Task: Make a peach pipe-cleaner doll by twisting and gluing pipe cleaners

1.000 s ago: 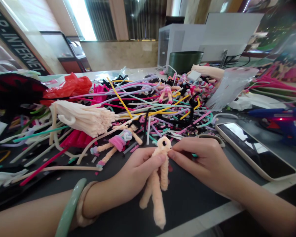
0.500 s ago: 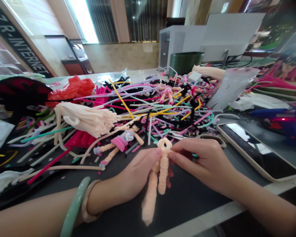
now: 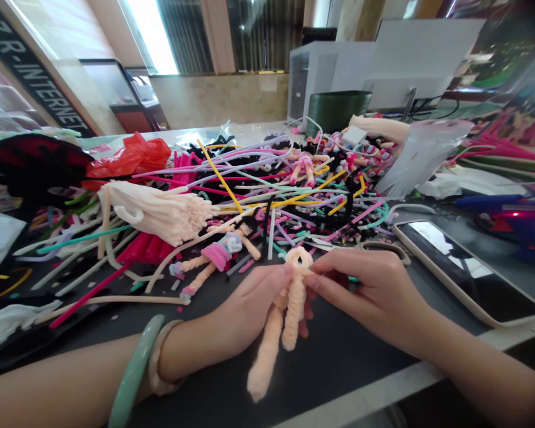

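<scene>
A peach pipe-cleaner figure [image 3: 295, 309] is between my two hands above the dark tabletop. It has a small loop at its top and two twisted lengths hanging down, one longer than the other. My left hand [image 3: 254, 306] pinches it just under the loop, thumb on top, with some fingers hidden behind. My right hand [image 3: 368, 294] is closed at the other side of the loop, thumb and index finger pinching the figure's edge. Beyond my left hand lies a pipe-cleaner doll [image 3: 216, 255] with a pink skirt and black hair.
A phone [image 3: 468, 279] lies right of my right hand, with a blue glue gun [image 3: 521, 217] behind it. Scissors [image 3: 386, 249] lie partly hidden beyond that hand. A cream pipe-cleaner bundle [image 3: 156, 211], a red plastic bag [image 3: 131, 157] and many loose coloured stems cover the table's far side.
The longer hanging length of the figure has swung slightly to the left. Both hands keep their grip in almost the same place.
</scene>
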Demonstrator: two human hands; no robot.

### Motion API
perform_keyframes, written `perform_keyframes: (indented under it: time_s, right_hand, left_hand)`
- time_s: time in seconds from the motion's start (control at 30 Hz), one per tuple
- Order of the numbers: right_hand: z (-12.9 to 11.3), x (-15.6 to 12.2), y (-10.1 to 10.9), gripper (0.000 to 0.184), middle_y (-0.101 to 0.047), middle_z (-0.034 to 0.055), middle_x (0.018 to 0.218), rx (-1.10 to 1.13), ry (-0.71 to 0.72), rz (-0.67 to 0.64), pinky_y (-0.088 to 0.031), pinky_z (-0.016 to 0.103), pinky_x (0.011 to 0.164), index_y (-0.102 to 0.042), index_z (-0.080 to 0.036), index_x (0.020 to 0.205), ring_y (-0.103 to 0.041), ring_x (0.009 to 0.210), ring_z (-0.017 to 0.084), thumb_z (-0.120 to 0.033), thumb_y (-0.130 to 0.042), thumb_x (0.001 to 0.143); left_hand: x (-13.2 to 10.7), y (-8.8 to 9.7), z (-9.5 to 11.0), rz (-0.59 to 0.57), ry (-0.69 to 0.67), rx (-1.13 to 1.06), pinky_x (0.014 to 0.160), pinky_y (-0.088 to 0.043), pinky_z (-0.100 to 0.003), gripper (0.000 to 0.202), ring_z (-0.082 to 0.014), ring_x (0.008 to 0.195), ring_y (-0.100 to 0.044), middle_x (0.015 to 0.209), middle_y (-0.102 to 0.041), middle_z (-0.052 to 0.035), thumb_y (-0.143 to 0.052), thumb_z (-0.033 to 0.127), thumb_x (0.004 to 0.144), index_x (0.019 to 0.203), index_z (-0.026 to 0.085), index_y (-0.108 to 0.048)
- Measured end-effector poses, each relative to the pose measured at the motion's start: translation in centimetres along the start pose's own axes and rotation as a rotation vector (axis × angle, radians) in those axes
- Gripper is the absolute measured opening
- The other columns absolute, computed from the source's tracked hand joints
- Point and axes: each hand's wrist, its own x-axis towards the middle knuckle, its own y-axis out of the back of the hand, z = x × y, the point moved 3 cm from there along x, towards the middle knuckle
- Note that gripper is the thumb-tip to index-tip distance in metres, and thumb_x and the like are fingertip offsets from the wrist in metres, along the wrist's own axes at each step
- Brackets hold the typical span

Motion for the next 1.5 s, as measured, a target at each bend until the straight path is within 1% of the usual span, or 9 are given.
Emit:
perform_keyframes:
  time_s: [0.17, 0.43, 0.67, 0.97, 1.07, 1.23, 1.33, 1.4, 1.5]
  right_hand:
    - [0.0, 0.1, -0.1, 0.023, -0.065, -0.0027, 0.065, 0.037, 0.018, -0.023, -0.039, 0.019, 0.056, -0.066, -0.020, 0.078, -0.055, 0.057, 0.007, -0.025, -0.052, 0.094]
    - [0.1, 0.1, -0.2, 0.018, -0.064, -0.0026, 0.064, -0.009, 0.017, 0.000, -0.039, 0.020, 0.055, -0.066, -0.019, 0.079, -0.054, 0.055, 0.008, -0.026, -0.056, 0.092]
    - [0.0, -0.1, -0.1, 0.016, -0.065, -0.0028, 0.065, 0.004, 0.034, 0.015, -0.039, 0.019, 0.054, -0.065, -0.020, 0.079, -0.054, 0.055, 0.007, -0.025, -0.056, 0.092]
    - [0.0, 0.1, -0.1, 0.017, -0.064, -0.0031, 0.064, 0.012, 0.024, 0.008, -0.038, 0.019, 0.053, -0.065, -0.019, 0.078, -0.053, 0.054, 0.007, -0.026, -0.056, 0.091]
    - [0.0, 0.2, -0.1, 0.016, -0.062, -0.0037, 0.063, 0.000, 0.004, 0.005, -0.037, 0.019, 0.051, -0.065, -0.020, 0.080, -0.050, 0.052, 0.007, -0.028, -0.057, 0.091]
    - [0.1, 0.1, -0.1, 0.008, -0.055, -0.0062, 0.059, 0.004, -0.029, 0.039, -0.037, 0.019, 0.051, -0.063, -0.021, 0.091, -0.049, 0.051, 0.007, -0.029, -0.060, 0.089]
    - [0.4, -0.2, -0.2, 0.014, -0.056, -0.0060, 0.064, 0.051, -0.042, 0.081, -0.040, 0.020, 0.053, -0.059, -0.022, 0.099, -0.051, 0.054, 0.007, -0.029, -0.063, 0.087]
    - [0.5, -0.3, -0.4, 0.019, -0.055, -0.0056, 0.070, 0.108, -0.023, 0.112, -0.042, 0.020, 0.055, -0.055, -0.023, 0.103, -0.053, 0.057, 0.007, -0.025, -0.063, 0.086]
    - [0.5, -0.4, -0.5, 0.028, -0.056, -0.0048, 0.077, 0.171, 0.021, 0.141, -0.044, 0.019, 0.057, -0.051, -0.025, 0.111, -0.054, 0.061, 0.007, -0.018, -0.062, 0.086]
  left_hand:
    - [-0.1, -0.2, 0.3, 0.001, 0.064, 0.013, 0.053, -0.050, -0.022, 0.052, -0.0139, 0.056, -0.061, 0.065, -0.062, -0.0048, -0.049, 0.059, 0.082, 0.069, 0.011, -0.063]
    - [-0.3, -0.4, 0.6, 0.026, 0.101, 0.005, 0.054, -0.049, -0.022, 0.054, -0.0131, 0.055, -0.060, 0.062, -0.061, -0.0036, -0.053, 0.062, 0.077, 0.065, 0.011, -0.062]
    - [-0.2, -0.3, 0.3, 0.000, 0.078, 0.002, 0.055, -0.050, -0.026, 0.052, -0.0147, 0.054, -0.060, 0.064, -0.061, -0.0042, -0.052, 0.062, 0.078, 0.070, 0.012, -0.063]
    - [-0.4, -0.8, 1.0, -0.016, 0.099, 0.002, 0.053, -0.048, -0.024, 0.056, -0.0138, 0.053, -0.058, 0.060, -0.060, -0.0038, -0.057, 0.069, 0.069, 0.063, 0.013, -0.061]
    - [-0.4, -0.8, 1.1, -0.017, 0.100, 0.003, 0.053, -0.047, -0.024, 0.055, -0.0135, 0.054, -0.058, 0.060, -0.060, -0.0036, -0.057, 0.067, 0.070, 0.064, 0.013, -0.061]
    - [-0.2, -0.4, 0.3, -0.035, 0.077, -0.036, 0.056, -0.049, -0.025, 0.052, -0.0134, 0.055, -0.059, 0.065, -0.061, -0.0036, -0.051, 0.063, 0.080, 0.072, 0.013, -0.062]
    - [-0.2, -0.4, 0.0, -0.038, 0.072, -0.058, 0.052, -0.048, -0.025, 0.055, -0.0140, 0.052, -0.058, 0.062, -0.060, -0.0034, -0.054, 0.067, 0.075, 0.073, 0.012, -0.061]
    - [-0.3, -0.4, 0.1, -0.011, 0.094, -0.023, 0.054, -0.049, -0.025, 0.055, -0.0138, 0.054, -0.059, 0.064, -0.060, -0.0037, -0.054, 0.066, 0.076, 0.074, 0.012, -0.061]
    - [-0.3, -0.6, 0.4, -0.016, 0.066, 0.005, 0.055, -0.049, -0.025, 0.052, -0.0134, 0.054, -0.058, 0.063, -0.060, -0.0034, -0.051, 0.063, 0.079, 0.072, 0.012, -0.060]
